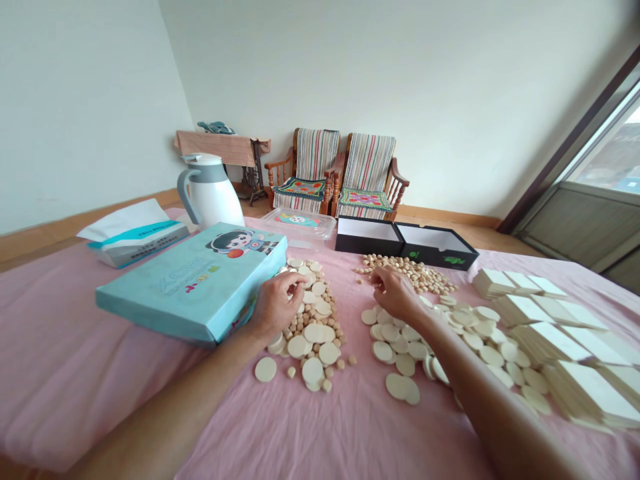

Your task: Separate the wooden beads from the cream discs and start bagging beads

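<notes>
To the left of the blue box (193, 280) and slightly behind it, a tissue pack (143, 243) lies on the pink cloth (300, 440). Directly behind the box stands a white jug (217, 200) with a grey handle and collar.

At the box's right side, the left hand (277, 303) has its fingers curled inward over the edge of a mixed heap (299, 346) of pale discs and small wooden beads; I cannot tell whether the fingertips pinch a piece. This heap spreads just right of the box, and behind it, right of the box's far corner, sits a clear plastic container (310, 229).

Farther right of the box, the right hand (395, 293) bends down with fingers curled at the near-left edge of a bead heap (420, 275); whether it grips a bead is hidden. Behind that heap, two black trays (367, 244) stand side by side. Nearer than the beads lies a disc heap (400, 343), and farthest right from the box stand stacks of white slabs (555, 337).
</notes>
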The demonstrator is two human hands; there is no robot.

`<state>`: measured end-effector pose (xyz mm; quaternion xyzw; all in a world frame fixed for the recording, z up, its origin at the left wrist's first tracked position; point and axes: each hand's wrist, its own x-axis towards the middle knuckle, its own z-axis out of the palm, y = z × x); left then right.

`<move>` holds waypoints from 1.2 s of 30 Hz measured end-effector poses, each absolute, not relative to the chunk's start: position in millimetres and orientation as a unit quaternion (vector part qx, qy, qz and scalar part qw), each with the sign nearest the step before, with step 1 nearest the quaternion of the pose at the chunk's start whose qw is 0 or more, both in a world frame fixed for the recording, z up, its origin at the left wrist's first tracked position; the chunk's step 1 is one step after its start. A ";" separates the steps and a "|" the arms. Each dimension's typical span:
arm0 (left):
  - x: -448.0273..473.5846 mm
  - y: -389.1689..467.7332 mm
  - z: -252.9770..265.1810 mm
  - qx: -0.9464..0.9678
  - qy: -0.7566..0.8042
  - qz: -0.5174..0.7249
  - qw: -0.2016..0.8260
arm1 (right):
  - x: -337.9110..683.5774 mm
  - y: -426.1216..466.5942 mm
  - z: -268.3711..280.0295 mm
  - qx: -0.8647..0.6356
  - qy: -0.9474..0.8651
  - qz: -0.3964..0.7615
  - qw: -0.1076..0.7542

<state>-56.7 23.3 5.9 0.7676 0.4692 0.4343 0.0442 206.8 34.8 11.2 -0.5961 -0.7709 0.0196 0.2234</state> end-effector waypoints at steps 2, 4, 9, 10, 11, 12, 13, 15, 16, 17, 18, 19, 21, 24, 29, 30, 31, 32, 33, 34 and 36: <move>-56.9 23.6 5.7 0.766 0.471 0.436 0.043 | 216.0 39.7 8.7 -0.630 -0.736 -0.012 0.246; -57.4 23.9 5.2 0.764 0.474 0.436 0.044 | 219.6 41.5 7.3 -0.645 -0.710 -0.036 0.279; -59.6 24.8 3.6 0.762 0.475 0.437 0.052 | 204.0 33.9 12.8 -0.569 -0.762 0.029 0.308; -59.9 24.9 3.4 0.762 0.475 0.437 0.055 | 197.8 29.8 15.1 -0.545 -0.783 0.061 0.294; -60.1 25.1 3.2 0.761 0.476 0.437 0.057 | 191.0 24.8 17.5 -0.521 -0.803 0.093 0.274; -60.2 25.3 3.0 0.761 0.476 0.437 0.059 | 184.0 19.2 20.0 -0.496 -0.823 0.122 0.251; -60.3 25.5 2.9 0.761 0.476 0.437 0.058 | 177.2 13.3 22.2 -0.472 -0.840 0.144 0.226; -60.3 25.8 2.5 0.761 0.475 0.439 0.054 | 164.9 1.8 25.2 -0.432 -0.867 0.172 0.179; -60.3 26.0 2.3 0.760 0.476 0.440 0.051 | 160.0 -3.0 25.9 -0.419 -0.875 0.180 0.161; -60.3 26.1 2.1 0.759 0.477 0.441 0.049 | 156.2 -6.8 25.9 -0.413 -0.880 0.183 0.147; -60.3 26.2 1.9 0.758 0.477 0.442 0.049 | 153.4 -9.4 25.3 -0.411 -0.882 0.183 0.137; -60.4 26.2 1.7 0.758 0.478 0.442 0.049 | 151.7 -11.0 24.3 -0.412 -0.883 0.181 0.131; -60.4 26.1 1.5 0.759 0.476 0.441 0.049 | 150.7 -11.6 21.5 -0.416 -0.885 0.169 0.123; -60.0 25.8 1.7 0.762 0.474 0.439 0.043 | 152.1 -10.5 18.4 -0.411 -0.893 0.151 0.102; -58.8 25.5 3.4 0.763 0.478 0.435 0.038 | 151.7 -13.0 18.6 -0.420 -0.896 0.120 0.082; -58.8 25.6 3.5 0.764 0.477 0.433 0.039 | 151.3 -13.6 19.3 -0.420 -0.896 0.122 0.081; -58.9 25.7 3.6 0.765 0.476 0.431 0.039 | 151.1 -13.9 20.0 -0.420 -0.895 0.126 0.081; -59.1 26.0 3.5 0.766 0.476 0.430 0.039 | 151.6 -13.5 21.0 -0.420 -0.894 0.131 0.081; -59.4 26.3 3.3 0.766 0.476 0.430 0.038 | 152.9 -12.4 22.0 -0.421 -0.894 0.134 0.081; -59.7 26.6 3.0 0.766 0.476 0.429 0.037 | 155.3 -10.2 23.0 -0.424 -0.892 0.134 0.084; -60.0 27.3 2.6 0.765 0.478 0.430 0.036 | 163.6 -2.9 24.7 -0.442 -0.883 0.124 0.101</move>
